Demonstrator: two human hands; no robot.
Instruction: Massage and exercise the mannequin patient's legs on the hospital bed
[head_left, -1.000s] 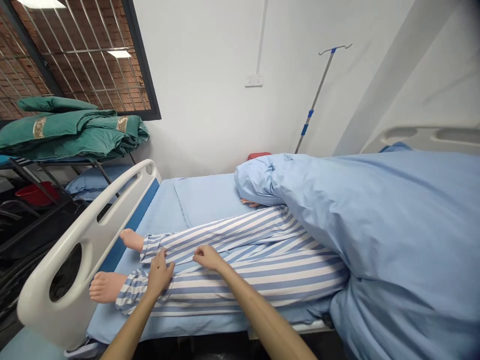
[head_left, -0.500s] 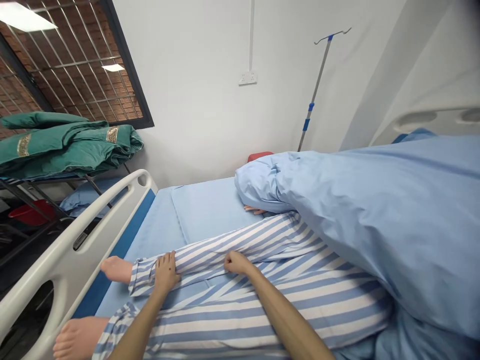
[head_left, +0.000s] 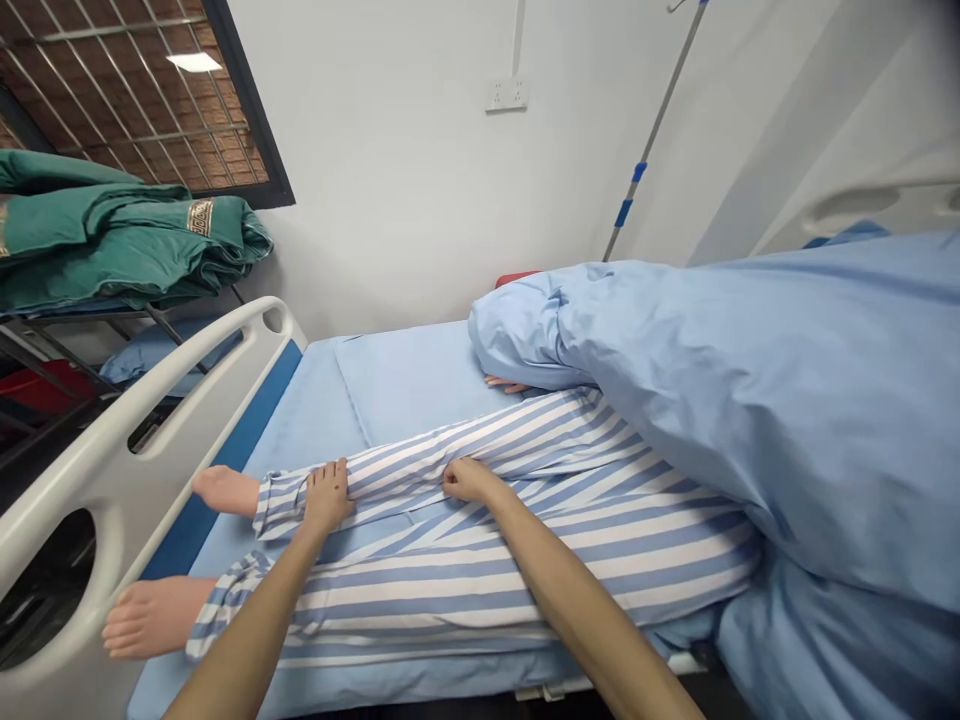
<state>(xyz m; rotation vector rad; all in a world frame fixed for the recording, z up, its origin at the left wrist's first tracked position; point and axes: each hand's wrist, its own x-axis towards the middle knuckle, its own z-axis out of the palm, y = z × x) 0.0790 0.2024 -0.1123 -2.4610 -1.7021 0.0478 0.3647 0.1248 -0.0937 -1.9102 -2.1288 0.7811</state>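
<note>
A manikin lies on a hospital bed in blue-and-white striped trousers (head_left: 525, 540), its bare feet (head_left: 150, 618) near the footboard. My left hand (head_left: 328, 497) rests on the far leg near the ankle cuff, fingers curled over the cloth. My right hand (head_left: 466, 480) is closed, pinching the striped fabric of the same leg further up. A light blue quilt (head_left: 750, 400) covers the manikin's upper body, and one manikin hand (head_left: 504, 383) peeks out beneath its edge.
A white footboard (head_left: 120, 450) with cut-outs stands at the left. Folded green quilts (head_left: 127, 245) lie on a rack behind it. An IV pole (head_left: 645, 150) leans by the white wall; a headboard (head_left: 862, 205) shows at the right. The light blue sheet (head_left: 405, 380) covers the mattress.
Both hands have shifted from the near leg to the far leg and now grip its fabric. The view has moved closer and a little lower over the bed.
</note>
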